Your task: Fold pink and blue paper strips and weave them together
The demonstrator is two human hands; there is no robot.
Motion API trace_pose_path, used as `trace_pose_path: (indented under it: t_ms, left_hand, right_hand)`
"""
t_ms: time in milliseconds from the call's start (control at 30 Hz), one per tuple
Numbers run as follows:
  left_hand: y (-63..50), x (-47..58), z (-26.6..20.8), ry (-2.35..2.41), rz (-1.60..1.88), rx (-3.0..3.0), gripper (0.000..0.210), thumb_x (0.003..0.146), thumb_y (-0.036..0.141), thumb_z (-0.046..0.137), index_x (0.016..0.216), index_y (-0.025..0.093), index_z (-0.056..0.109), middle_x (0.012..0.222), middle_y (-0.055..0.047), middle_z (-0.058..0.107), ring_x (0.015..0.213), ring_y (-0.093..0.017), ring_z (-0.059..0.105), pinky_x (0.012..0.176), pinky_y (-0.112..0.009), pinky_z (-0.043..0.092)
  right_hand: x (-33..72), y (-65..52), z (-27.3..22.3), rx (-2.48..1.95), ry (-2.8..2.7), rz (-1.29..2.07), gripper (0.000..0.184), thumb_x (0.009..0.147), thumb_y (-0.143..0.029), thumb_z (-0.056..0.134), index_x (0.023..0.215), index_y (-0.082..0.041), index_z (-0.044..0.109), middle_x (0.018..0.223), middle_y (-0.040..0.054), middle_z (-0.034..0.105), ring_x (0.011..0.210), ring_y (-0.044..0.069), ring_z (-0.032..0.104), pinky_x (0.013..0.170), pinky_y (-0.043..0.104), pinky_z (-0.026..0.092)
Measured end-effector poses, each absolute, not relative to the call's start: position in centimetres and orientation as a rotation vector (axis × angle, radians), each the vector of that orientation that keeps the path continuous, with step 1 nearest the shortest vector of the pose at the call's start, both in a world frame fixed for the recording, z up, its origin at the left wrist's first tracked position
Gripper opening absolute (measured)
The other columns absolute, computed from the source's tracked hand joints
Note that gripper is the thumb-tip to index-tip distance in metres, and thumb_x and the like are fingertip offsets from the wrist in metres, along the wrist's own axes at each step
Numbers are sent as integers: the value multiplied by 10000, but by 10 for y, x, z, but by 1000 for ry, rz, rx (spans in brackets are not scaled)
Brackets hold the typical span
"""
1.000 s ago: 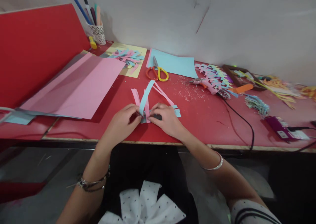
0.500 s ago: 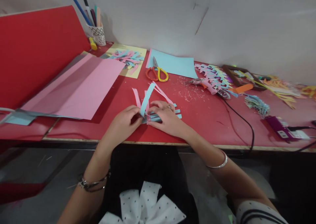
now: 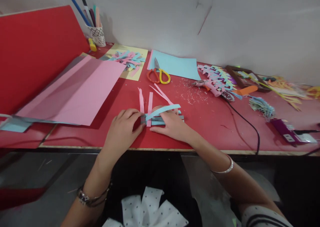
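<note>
Several light blue paper strips [image 3: 158, 122] lie side by side near the table's front edge. A pink paper strip [image 3: 150, 103] crosses them upright, and more pink strips stick out beyond. At the left end of the blue strips, my left hand [image 3: 125, 125] holds them between thumb and fingers. My right hand [image 3: 172, 124] rests over their right part, thumb and fingers spread apart. One loose blue strip [image 3: 165, 109] lies slanted across the pink strip and the back of my right fingers. Some fingertips are hidden beneath it.
Scissors [image 3: 158, 75] lie behind my hands, before a blue sheet [image 3: 177, 65]. Pink sheets [image 3: 75, 90] are at left, near a pen cup [image 3: 98, 37]. Farther right are a glue gun [image 3: 208, 86], its black cable, and a purple power socket [image 3: 285, 130]. Cut strips [image 3: 127, 58] lie on yellow paper.
The loose blue strip, raised and curled back before, now lies folded over to the right across the pink strip. My right fingers have shifted beneath it; the left hand stays at the left end.
</note>
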State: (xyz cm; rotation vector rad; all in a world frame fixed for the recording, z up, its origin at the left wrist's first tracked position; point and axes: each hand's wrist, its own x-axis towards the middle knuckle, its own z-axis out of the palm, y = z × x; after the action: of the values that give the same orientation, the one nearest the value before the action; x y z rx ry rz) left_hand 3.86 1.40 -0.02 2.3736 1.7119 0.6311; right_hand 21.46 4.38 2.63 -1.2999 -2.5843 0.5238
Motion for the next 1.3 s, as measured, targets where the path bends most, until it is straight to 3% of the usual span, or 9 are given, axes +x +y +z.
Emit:
trace_pose_path:
  t_ms: [167, 833, 1300]
  left_hand:
    - [16, 38, -1, 1669, 652, 2364, 252, 809, 255, 421, 1002, 181, 565, 1027, -74, 578, 942, -235, 510, 798, -377, 419]
    - [16, 37, -1, 1644, 686, 2363, 232, 807, 227, 413, 977, 199, 568, 1017, -66, 596, 930, -229, 514, 785, -372, 424]
    - [15, 38, -1, 1653, 709, 2336, 191, 790, 228, 435, 911, 200, 579, 998, -58, 617, 931, -226, 524, 793, -366, 419]
  right_hand:
    - [211, 43, 22, -1312, -2543, 488, 244, 746, -367, 576, 899, -183, 532, 1098, 72, 557, 1045, 241, 465, 897, 418, 230]
    - [209, 49, 14, -1161, -2476, 507, 193, 758, -352, 577, 858, -187, 582, 990, 49, 580, 924, 186, 504, 791, 314, 349]
    - [208, 49, 12, -1120, -2453, 504, 159, 768, -349, 564, 788, -198, 610, 954, 31, 576, 924, 173, 509, 812, 303, 355]
